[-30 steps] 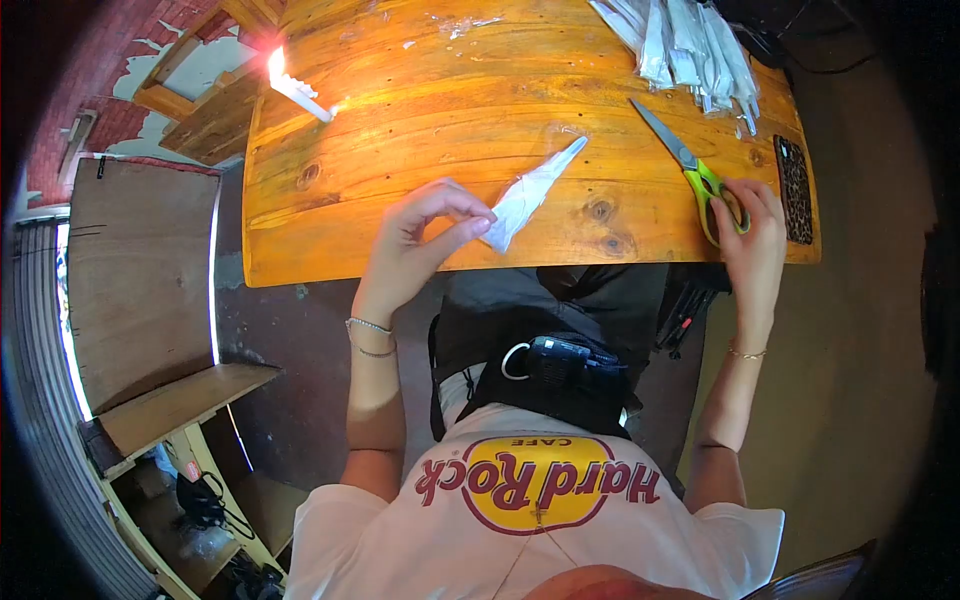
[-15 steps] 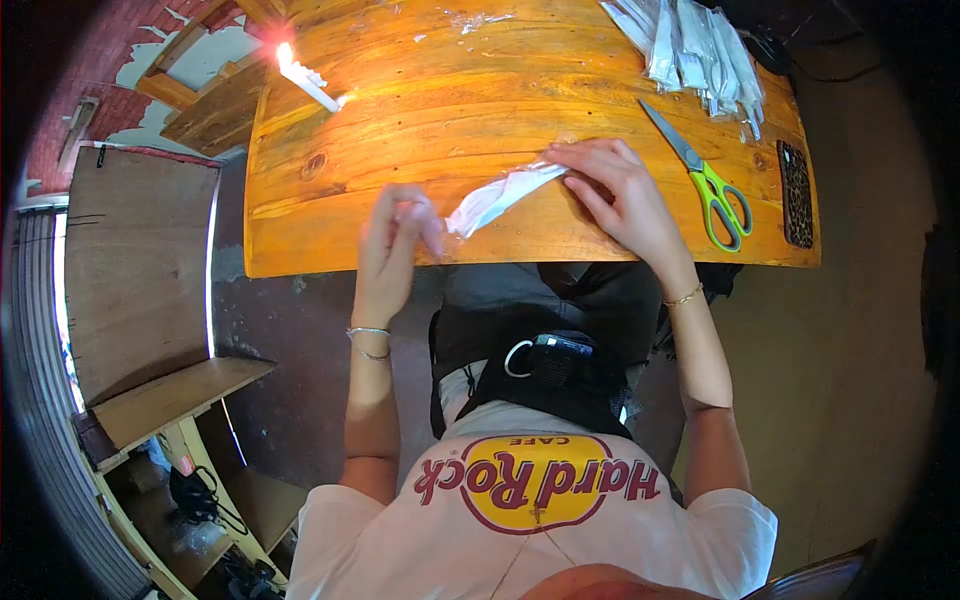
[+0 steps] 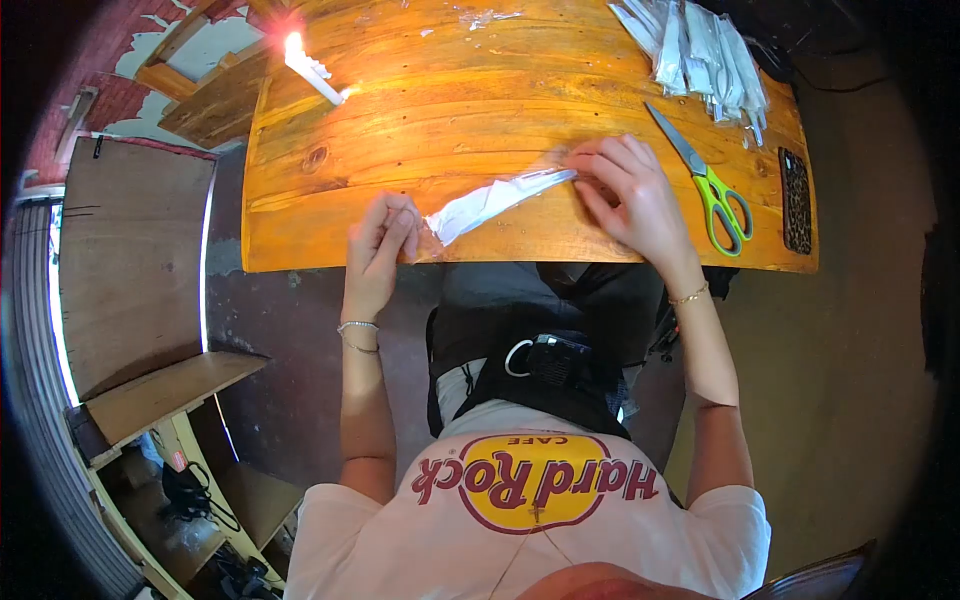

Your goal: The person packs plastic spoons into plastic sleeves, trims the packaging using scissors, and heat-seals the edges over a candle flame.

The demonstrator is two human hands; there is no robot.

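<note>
White packet between curled left hand and half-curled right hand at its tip, grips unclear

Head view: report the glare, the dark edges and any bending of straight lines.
Head view: the candle flame is washed out, with a reddish glow around it; head view: the corners fall to black; head view: the ridged wall at far left curves, like wide-lens distortion.
</note>
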